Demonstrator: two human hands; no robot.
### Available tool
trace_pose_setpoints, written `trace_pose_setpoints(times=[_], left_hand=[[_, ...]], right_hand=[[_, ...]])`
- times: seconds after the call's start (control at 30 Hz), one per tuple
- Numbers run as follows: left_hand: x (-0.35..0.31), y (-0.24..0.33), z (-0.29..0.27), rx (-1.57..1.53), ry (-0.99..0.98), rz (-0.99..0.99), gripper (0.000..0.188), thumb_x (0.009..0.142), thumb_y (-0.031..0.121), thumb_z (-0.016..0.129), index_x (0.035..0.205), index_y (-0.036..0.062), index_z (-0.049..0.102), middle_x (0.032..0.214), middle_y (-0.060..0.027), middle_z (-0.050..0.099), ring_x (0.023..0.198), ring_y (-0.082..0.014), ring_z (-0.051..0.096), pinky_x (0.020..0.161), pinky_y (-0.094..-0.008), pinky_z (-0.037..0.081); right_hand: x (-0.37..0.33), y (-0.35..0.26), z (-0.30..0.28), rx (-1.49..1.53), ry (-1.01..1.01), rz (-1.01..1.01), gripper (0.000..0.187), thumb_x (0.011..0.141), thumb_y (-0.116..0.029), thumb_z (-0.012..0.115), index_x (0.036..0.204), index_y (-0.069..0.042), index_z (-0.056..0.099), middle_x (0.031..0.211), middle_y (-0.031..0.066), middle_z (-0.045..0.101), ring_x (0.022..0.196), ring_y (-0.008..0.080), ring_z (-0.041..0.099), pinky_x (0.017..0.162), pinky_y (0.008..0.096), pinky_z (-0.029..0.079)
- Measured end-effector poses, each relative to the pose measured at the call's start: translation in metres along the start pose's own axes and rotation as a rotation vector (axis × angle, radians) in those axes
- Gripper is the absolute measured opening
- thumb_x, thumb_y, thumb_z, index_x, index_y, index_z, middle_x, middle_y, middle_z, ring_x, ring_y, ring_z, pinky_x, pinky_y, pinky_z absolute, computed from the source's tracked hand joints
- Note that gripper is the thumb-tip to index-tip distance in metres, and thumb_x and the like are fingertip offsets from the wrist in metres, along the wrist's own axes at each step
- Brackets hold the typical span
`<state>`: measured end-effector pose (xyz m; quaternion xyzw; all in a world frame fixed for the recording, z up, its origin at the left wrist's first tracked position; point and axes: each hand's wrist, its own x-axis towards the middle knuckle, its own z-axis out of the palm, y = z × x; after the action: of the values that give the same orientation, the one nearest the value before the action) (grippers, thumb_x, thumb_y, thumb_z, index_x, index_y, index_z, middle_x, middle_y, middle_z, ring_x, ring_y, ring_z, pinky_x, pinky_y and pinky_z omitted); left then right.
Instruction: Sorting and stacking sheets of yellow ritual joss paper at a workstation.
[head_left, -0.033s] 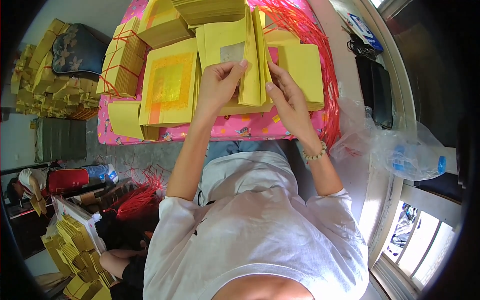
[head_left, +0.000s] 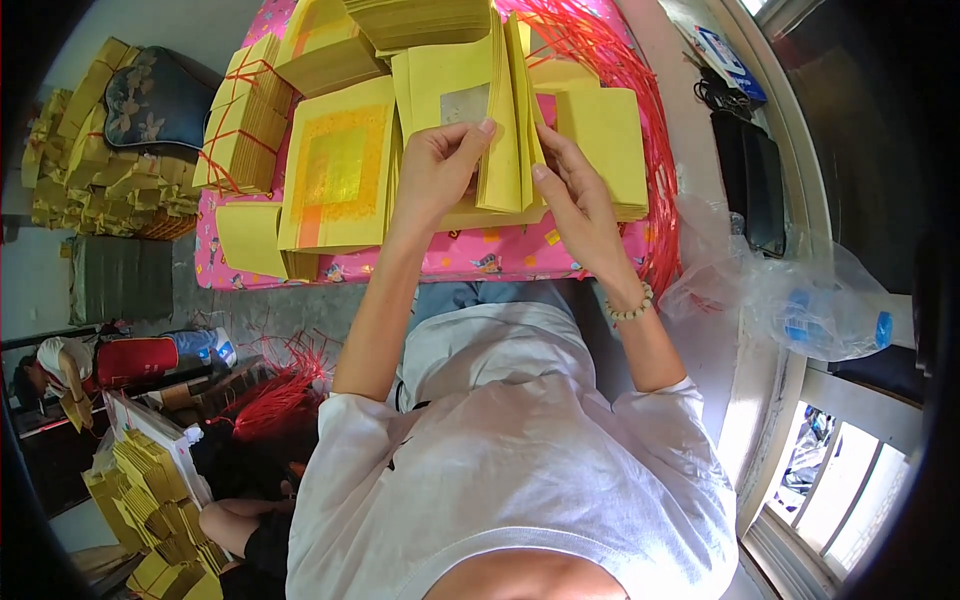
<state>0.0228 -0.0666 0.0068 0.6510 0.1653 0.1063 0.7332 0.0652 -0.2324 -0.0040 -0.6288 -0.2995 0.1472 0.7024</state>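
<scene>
holding a yellow paper stack (head_left: 508,155) upright over the middle of the pink-covered counter (head_left: 450,263), the left hand (head_left: 437,170) has its grip closed, thumb against fingers, on the left side. the right hand (head_left: 580,200) curves at the right side, thumb and fingers apart; whether its grip pinches any sheets, i cannot tell. left lies a gold-patterned pile (head_left: 340,165); right, a plain yellow pile (head_left: 608,150) beside red strands (head_left: 662,190).
</scene>
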Motion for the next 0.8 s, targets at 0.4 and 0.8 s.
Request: trace_pose_setpoints(times=[0.4,0.8], left_hand=[[-0.0019,0.0016,0.0014,0.018,0.002,-0.007,0.030,0.093,0.026,0.059,0.092,-0.0022,0.068,0.073,0.0000,0.064,0.060,-0.0030,0.055,0.049,-0.0207,0.044],[-0.0014,-0.0009,0.0039,0.015,0.034,0.018,0.031,0.094,0.026,0.058,0.093,-0.0033,0.068,0.071,0.0014,0.063,0.059,-0.0015,0.050,0.051,-0.0198,0.041]], right_hand=[[0.0004,0.0029,0.0001,0.012,0.013,0.010,0.039,0.098,-0.013,0.046,0.132,0.004,0.041,0.123,0.0117,0.053,0.115,0.0153,0.049,0.098,0.0284,0.039],[0.0004,0.0000,-0.0009,0.013,0.001,0.024,0.039,0.098,-0.015,0.045,0.132,0.004,0.040,0.124,0.0115,0.052,0.115,0.0149,0.048,0.098,0.0278,0.038]])
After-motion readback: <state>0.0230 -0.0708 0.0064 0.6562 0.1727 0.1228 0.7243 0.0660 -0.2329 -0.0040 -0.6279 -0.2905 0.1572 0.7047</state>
